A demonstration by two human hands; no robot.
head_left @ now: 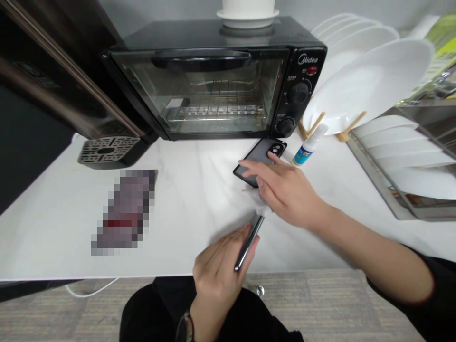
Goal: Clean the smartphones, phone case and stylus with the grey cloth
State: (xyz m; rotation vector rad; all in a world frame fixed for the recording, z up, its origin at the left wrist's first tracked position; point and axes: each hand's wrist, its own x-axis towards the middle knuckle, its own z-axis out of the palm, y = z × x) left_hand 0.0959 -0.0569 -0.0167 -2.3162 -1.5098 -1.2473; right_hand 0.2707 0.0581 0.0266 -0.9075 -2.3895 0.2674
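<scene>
My left hand [221, 268] is closed around a smartphone [247, 247], which stands tilted on edge above the counter's front. Between the thumb and fingers of my right hand [285, 190] is a thin white wipe [261, 206], touching the phone's upper end. Just beyond that hand lies a dark phone case [254, 156] with camera cutouts, partly covered by my fingers. A small spray bottle [304, 151] with a blue label stands to its right. Off to the left, a flat blurred-out object [124, 204] shaped like a phone lies on the counter.
A black toaster oven [213, 35] stands at the back, bearing a white pot on a saucer [247, 20]. White plates [374, 85] lean in a wooden rack at right, beside a dish rack [377, 190] of bowls. A dark machine with a drip tray [107, 152] occupies the left.
</scene>
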